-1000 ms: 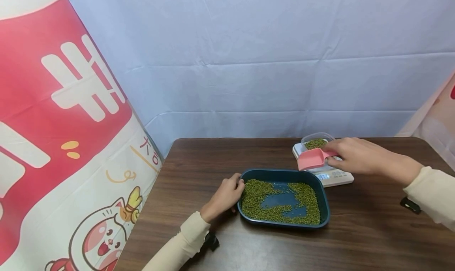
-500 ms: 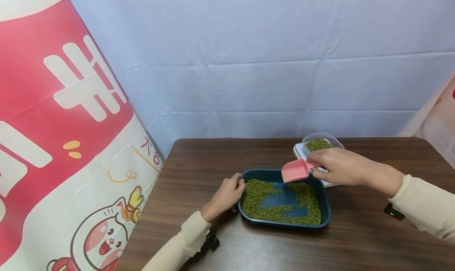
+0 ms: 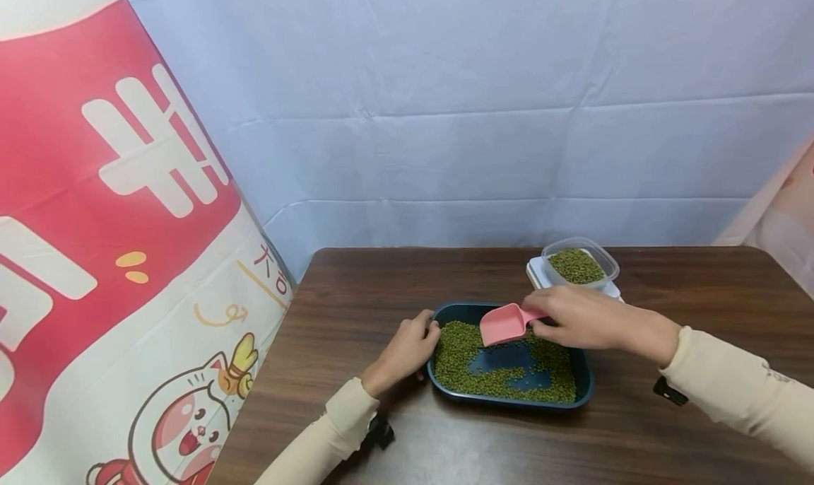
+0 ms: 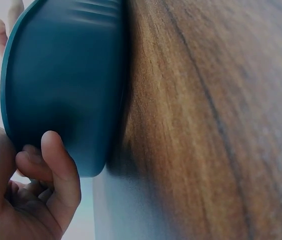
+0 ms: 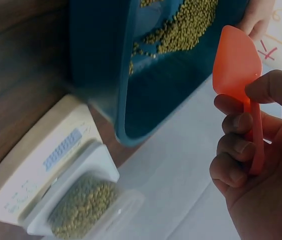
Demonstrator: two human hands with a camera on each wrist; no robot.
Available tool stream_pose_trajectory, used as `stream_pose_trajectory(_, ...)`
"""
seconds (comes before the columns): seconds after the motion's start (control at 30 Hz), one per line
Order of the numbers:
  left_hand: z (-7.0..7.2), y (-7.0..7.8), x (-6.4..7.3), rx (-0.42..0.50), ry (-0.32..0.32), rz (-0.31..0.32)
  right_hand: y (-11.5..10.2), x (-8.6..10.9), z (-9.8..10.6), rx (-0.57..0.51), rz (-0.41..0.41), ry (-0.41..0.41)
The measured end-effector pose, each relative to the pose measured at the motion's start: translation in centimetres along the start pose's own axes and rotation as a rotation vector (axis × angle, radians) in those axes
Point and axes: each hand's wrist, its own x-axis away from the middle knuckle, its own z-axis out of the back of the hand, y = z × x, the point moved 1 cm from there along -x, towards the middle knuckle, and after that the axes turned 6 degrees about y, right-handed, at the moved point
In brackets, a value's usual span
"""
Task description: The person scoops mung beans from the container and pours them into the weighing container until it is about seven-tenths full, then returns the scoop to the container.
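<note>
A dark blue tray point(image 3: 509, 402) holds green mung beans point(image 3: 454, 354), with a bare patch of its floor showing in the middle. At its left end my left hand point(image 3: 405, 347) grips the rim; curled fingers point(image 4: 63, 172) lie against the outer wall in the left wrist view. My right hand point(image 3: 575, 317) holds a pink scoop point(image 3: 502, 324) by its handle, over the back of the tray. The scoop's bowl looks empty and sits above the beans. In the right wrist view, fingers and thumb wrap the scoop's handle point(image 5: 257, 145).
Behind the right hand, a clear plastic container point(image 3: 612, 262) of mung beans stands on a white kitchen scale point(image 3: 536, 274). The scale's display point(image 5: 62, 149) is too blurred to read. A pale cloth point(image 3: 407, 153) hangs behind the brown wooden table point(image 3: 369, 280).
My right hand has carried the scoop left and toward me, from beside the container on the scale to above the tray. The left hand has stayed at the tray's rim.
</note>
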Motion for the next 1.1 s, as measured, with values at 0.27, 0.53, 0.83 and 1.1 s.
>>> stream_pose_trajectory(0.27, -0.2, 0.0, -0.1, -0.003, 0.010, 0.000, -0.6, -0.6, -1.9, -0.024, 0.041, 0.001)
stream_pose_trajectory(0.53, -0.3, 0.0, -0.1, -0.003, 0.018, 0.001, -1.1, -1.0, -3.7, -0.068, 0.031, -0.054)
stream_pose_trajectory(0.83, -0.3, 0.1, -0.1, -0.003, 0.027, 0.002, -1.1, -0.7, -5.3, -0.083, -0.008, -0.094)
stream_pose_trajectory(1.1, -0.1, 0.1, -0.1, 0.005, 0.028, 0.006, -0.6, -0.2, -5.9, 0.046, 0.043, -0.030)
